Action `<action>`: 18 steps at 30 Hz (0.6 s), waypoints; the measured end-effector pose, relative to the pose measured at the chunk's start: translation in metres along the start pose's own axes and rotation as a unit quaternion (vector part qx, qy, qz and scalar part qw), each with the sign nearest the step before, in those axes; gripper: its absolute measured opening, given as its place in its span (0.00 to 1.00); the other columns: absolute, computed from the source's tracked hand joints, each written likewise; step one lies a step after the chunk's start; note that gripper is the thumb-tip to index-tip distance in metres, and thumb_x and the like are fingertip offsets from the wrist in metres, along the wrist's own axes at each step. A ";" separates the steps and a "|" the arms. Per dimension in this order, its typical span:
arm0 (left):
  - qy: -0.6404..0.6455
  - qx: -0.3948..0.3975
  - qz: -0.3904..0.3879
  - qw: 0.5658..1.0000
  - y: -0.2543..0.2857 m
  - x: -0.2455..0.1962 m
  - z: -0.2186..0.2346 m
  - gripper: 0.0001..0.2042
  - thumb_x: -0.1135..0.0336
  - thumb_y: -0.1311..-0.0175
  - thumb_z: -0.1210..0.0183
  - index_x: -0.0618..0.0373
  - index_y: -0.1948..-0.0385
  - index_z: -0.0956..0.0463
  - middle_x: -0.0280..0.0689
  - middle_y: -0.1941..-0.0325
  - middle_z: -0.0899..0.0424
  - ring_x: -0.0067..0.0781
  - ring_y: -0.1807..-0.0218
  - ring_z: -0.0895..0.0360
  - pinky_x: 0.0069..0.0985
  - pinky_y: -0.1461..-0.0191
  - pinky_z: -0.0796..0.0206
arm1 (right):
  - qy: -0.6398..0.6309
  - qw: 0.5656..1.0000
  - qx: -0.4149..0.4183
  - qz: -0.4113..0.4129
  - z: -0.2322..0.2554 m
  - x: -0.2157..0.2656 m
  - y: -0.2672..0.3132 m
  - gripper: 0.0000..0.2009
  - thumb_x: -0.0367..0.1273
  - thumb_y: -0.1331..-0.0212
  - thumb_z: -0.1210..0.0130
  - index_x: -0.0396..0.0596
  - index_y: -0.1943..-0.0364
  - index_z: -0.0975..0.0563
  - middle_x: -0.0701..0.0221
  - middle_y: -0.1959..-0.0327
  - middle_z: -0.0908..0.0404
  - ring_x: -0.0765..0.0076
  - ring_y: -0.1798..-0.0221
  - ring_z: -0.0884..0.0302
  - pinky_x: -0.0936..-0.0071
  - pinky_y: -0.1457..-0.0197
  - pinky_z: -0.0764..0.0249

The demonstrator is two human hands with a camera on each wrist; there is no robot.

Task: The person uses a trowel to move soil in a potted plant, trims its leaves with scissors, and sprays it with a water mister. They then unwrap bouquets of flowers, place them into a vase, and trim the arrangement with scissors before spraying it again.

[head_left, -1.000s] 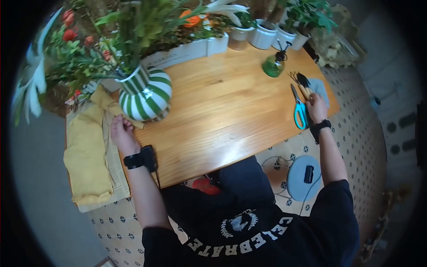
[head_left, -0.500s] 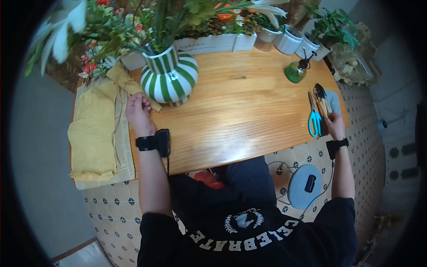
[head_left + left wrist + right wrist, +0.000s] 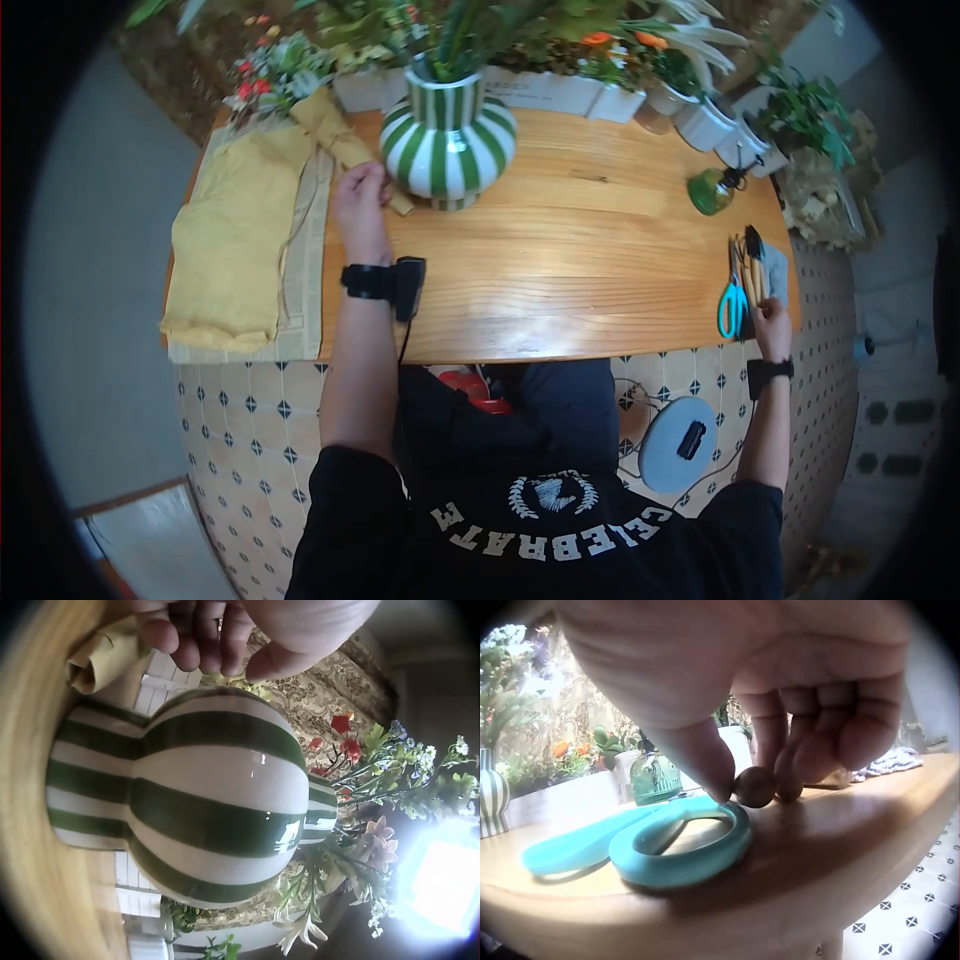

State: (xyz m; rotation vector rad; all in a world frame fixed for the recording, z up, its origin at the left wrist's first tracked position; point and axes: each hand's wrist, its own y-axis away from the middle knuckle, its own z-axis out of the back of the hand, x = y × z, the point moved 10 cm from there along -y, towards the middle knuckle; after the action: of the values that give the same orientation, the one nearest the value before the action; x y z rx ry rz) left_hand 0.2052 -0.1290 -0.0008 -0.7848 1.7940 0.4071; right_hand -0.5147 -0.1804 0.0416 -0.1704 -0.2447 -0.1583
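Observation:
My left hand hangs loosely curled and holds nothing, beside the green-and-white striped vase. In the left wrist view its fingertips stand just over the vase's round side. A rolled tan cloth or paper lies by the hand. At the table's right side my right hand pinches the round end of a wooden handle between thumb and finger. The handle belongs to a small garden tool, one of several with dark metal heads lying together. Teal-handled scissors lie left of them.
A yellow cloth lies on newspaper at the left. Behind stand a white planter box and several potted plants. A green glass spray bottle stands back right; a grey cloth lies at the right edge.
The head view has swung, shifting the table within it. My right hand has slid from farther up the tool handles to their near end. The left hand stays beside the vase.

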 end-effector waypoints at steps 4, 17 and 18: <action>0.005 -0.003 -0.018 1.000 0.002 -0.006 -0.005 0.10 0.68 0.37 0.42 0.62 0.58 0.27 0.33 0.61 0.22 0.20 0.61 0.27 0.18 0.56 0.35 | -0.047 0.994 -0.038 0.094 0.036 0.091 0.003 0.11 0.31 0.46 0.42 0.41 0.61 0.23 0.66 0.77 0.24 0.65 0.73 0.25 0.70 0.66 0.29; -0.597 0.051 -0.061 0.798 0.015 -0.024 -0.025 0.22 0.62 0.50 0.39 0.55 0.51 0.24 0.59 0.33 0.42 0.63 0.34 0.46 0.45 0.31 0.51 | -0.229 0.905 0.080 0.350 0.012 0.410 0.044 0.20 0.34 0.49 0.37 0.46 0.51 0.25 0.67 0.58 0.23 0.68 0.56 0.24 0.71 0.57 0.26; -0.610 0.043 -0.079 0.787 0.013 -0.027 -0.025 0.21 0.61 0.51 0.38 0.55 0.52 0.24 0.61 0.37 0.39 0.63 0.38 0.42 0.45 0.33 0.47 | -0.247 0.900 0.099 0.346 0.007 0.419 0.045 0.22 0.35 0.49 0.37 0.46 0.49 0.26 0.66 0.55 0.24 0.67 0.53 0.25 0.70 0.55 0.27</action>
State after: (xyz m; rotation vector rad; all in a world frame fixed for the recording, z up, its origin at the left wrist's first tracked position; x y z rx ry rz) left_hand 0.1838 -0.1263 0.0316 -0.3947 0.5075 0.5374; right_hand -0.1074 -0.1914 0.1477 -0.0844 -0.6886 0.6290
